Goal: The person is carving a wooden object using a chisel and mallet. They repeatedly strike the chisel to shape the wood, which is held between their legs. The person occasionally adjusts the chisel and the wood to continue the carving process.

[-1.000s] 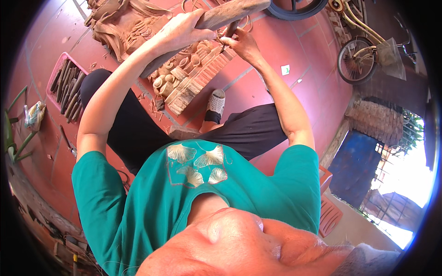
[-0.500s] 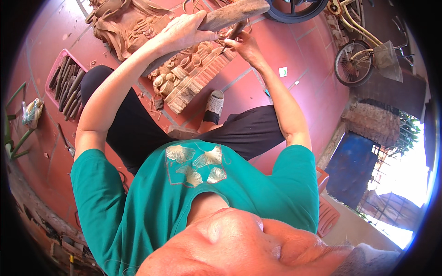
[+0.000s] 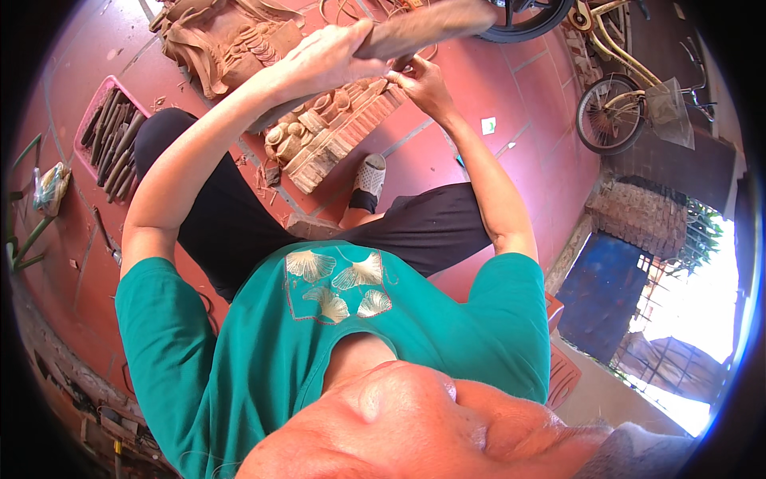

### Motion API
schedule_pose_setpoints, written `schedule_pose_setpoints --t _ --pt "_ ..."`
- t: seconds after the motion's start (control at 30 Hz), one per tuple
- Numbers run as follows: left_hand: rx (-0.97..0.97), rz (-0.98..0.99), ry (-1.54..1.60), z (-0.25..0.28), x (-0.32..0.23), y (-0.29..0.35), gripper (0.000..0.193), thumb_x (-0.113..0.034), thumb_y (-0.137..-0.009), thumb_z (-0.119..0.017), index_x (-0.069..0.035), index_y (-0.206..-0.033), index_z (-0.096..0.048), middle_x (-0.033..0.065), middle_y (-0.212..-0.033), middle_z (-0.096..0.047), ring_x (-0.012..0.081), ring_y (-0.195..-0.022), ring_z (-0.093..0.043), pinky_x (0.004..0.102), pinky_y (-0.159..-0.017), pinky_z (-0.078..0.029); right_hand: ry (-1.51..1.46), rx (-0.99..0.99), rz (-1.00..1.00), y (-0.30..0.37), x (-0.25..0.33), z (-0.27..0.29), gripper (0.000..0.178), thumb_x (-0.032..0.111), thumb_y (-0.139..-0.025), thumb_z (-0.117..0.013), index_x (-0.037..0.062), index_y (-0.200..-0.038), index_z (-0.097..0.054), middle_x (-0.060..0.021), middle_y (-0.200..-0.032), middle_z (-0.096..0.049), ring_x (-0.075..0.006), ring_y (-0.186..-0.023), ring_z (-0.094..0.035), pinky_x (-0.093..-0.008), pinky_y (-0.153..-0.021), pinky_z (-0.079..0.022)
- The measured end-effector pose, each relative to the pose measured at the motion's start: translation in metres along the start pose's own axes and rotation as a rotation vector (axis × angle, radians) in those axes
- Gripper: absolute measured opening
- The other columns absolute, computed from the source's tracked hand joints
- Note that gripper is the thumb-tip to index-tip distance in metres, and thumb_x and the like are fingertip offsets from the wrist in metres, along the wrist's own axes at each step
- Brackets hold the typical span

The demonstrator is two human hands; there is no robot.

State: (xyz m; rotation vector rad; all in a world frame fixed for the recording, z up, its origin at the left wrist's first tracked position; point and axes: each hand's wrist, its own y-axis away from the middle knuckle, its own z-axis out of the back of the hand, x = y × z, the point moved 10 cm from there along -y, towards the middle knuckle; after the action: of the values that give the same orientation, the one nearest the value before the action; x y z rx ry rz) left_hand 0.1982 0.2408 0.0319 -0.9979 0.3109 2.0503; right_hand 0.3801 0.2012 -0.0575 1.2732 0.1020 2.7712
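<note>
My left hand [image 3: 331, 57] is closed round a thick, worn wooden mallet [image 3: 435, 28], whose broad end is smeared by motion. My right hand [image 3: 424, 86] is to the right of it, fingers pinched on a dark-handled chisel [image 3: 401, 61]; the mallet partly covers the handle, and the chisel's tip is hard to make out. Below both hands a brown wood carving [image 3: 331, 132] with scrolls and a ridged edge lies over the floor. A larger carved part [image 3: 231, 44] with flowing folds extends beyond my left forearm.
A pink basket [image 3: 82, 137] of dark-handled tools stands left of my knee. Wood chips lie on the red tiles [image 3: 511, 160]. Past the carving are a dark wheel [image 3: 527, 22] and, at the right, a bicycle [image 3: 610, 116]. My shod foot [image 3: 369, 174] is close to the carving.
The mallet has shifted up and to the right with my left hand and now covers more of the chisel's handle. My right hand has moved slightly left; the carving stays put.
</note>
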Motion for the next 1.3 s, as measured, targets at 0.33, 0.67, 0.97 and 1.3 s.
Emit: schedule_pose_setpoints --t 0.33,0.67,0.97,1.3 --pt "-0.272 -0.122 0.114 0.031 -0.015 0.006 0.055 -0.047 -0.088 -0.069 0.002 -0.105 -0.053 0.0241 -0.085 -0.063 0.0382 -0.083 -0.066 0.0461 -0.076 -0.049 -0.016 -0.002 -0.034 0.002 0.002 0.001 0.026 0.020 -0.085 -0.077 0.0034 -0.103 -0.070 -0.0069 -0.087 -0.073 -0.0151 -0.080 -0.069 -0.0315 -0.074 -0.054" --pt "-0.017 0.028 -0.039 0.001 0.016 0.001 0.055 -0.048 -0.084 -0.072 0.001 -0.104 -0.056 0.0234 -0.084 -0.066 0.0374 -0.081 -0.067 0.0462 -0.074 -0.050 -0.151 -0.012 -0.109 -0.001 -0.008 0.011 0.023 0.017 -0.087 -0.075 0.0009 -0.102 -0.069 -0.0065 -0.084 -0.071 -0.0145 -0.084 -0.069 -0.0296 -0.076 -0.055" --pt "-0.171 -0.094 0.055 0.020 -0.001 0.007 0.056 -0.047 -0.087 -0.072 0.001 -0.111 -0.057 0.0185 -0.079 -0.064 0.0311 -0.074 -0.066 0.0432 -0.068 -0.049 -0.145 0.045 0.066 0.005 0.017 -0.003 0.023 0.020 -0.087 -0.074 0.0022 -0.102 -0.072 -0.0065 -0.092 -0.074 -0.0144 -0.084 -0.069 -0.0304 -0.078 -0.054" --pt "0.012 0.003 -0.078 -0.004 0.010 0.011 0.053 -0.046 -0.088 -0.069 0.000 -0.108 -0.054 0.0239 -0.080 -0.064 0.0382 -0.077 -0.066 0.0466 -0.073 -0.050 -0.096 0.060 -0.055 -0.001 0.009 -0.006 0.024 0.019 -0.088 -0.075 -0.0014 -0.098 -0.068 -0.0084 -0.090 -0.073 -0.0155 -0.081 -0.069 -0.0309 -0.076 -0.054"
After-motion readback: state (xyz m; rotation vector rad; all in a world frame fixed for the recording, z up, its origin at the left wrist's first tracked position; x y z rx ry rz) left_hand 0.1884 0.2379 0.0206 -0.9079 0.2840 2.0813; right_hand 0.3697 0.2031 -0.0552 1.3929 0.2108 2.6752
